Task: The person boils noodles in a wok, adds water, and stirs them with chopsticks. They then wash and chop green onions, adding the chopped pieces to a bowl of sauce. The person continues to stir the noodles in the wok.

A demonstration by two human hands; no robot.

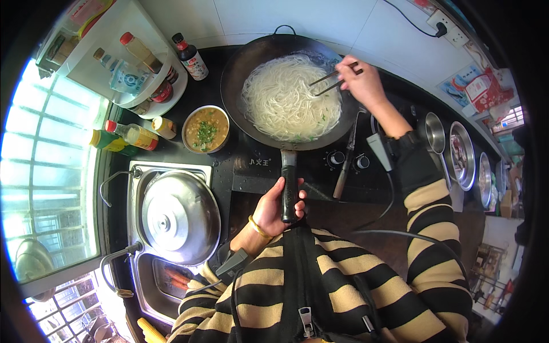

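Observation:
My left hand (271, 210) is wrapped around the black handle (290, 193) of a large dark wok (235, 98) on the cooktop. In the wok lies a broad mass of thin white noodles (279, 94) in pale liquid, with bits of chopped green at its lower right edge. Above the wok's right side, my right hand (360, 81) grips a pair of dark chopsticks (326, 79). Their tips reach into the noodles, slightly apart. Left of the wok stands a bowl of brown soup (206, 128) topped with chopped greens.
A spatula (346, 163) lies right of the wok, beside two stove knobs (336, 157). A domed metal lid (180, 218) covers part of the sink (134, 193). Bottles (190, 58) and a white corner rack (141, 100) stand left. Metal basins (462, 154) and a ladle (435, 133) line the right.

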